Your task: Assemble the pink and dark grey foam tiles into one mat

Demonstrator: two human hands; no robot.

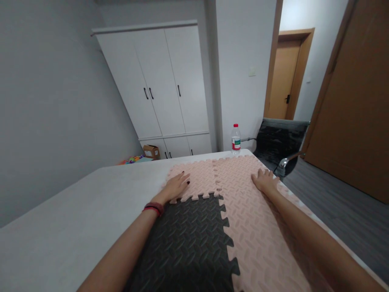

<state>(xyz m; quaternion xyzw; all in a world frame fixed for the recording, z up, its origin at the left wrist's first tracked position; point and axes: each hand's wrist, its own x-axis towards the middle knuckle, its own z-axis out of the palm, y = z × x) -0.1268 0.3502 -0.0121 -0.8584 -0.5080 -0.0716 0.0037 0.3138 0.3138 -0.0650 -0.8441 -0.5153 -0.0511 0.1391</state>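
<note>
Interlocking foam mat tiles lie joined on a grey table (75, 215). A dark grey tile (188, 239) sits nearest me, with a pink tile (203, 178) beyond it and pink tiles (252, 227) along its right side. My left hand (176, 186) lies flat, fingers stretched out, on the far-left pink tile near its left edge. A red and dark band circles that wrist. My right hand (265, 180) rests flat and open on the right pink tile, close to the table's right edge. Neither hand holds anything.
A clear water bottle (236, 139) with a red cap stands at the table's far edge. A black chair (281, 144) is off the far right corner. A white wardrobe (164, 85), a cardboard box (151, 151) and colourful toys are behind. Wooden doors are at right.
</note>
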